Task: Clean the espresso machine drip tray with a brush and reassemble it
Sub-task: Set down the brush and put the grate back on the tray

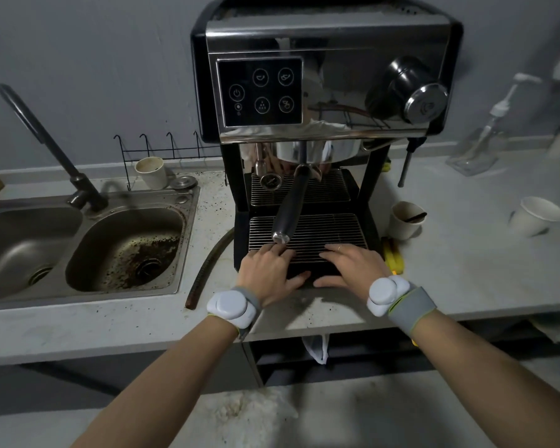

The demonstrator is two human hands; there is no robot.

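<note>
From the head camera, the drip tray (307, 253) sits at the base of the espresso machine (327, 85) on the bench (466, 253), its wire grate on top. The left hand (269, 270) and right hand (353, 266) lie flat on the tray's front edge, fingers (332, 250) spread over the grate, thumbs against the front face, gripping nothing else. A yellow item (393, 258) lies just beside the tray.

grey counter (466, 270), espresso machine (324, 92), paper cups (535, 218)

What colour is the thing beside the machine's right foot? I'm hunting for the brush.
Yellow, seen in the head view, lying on the counter.
</note>
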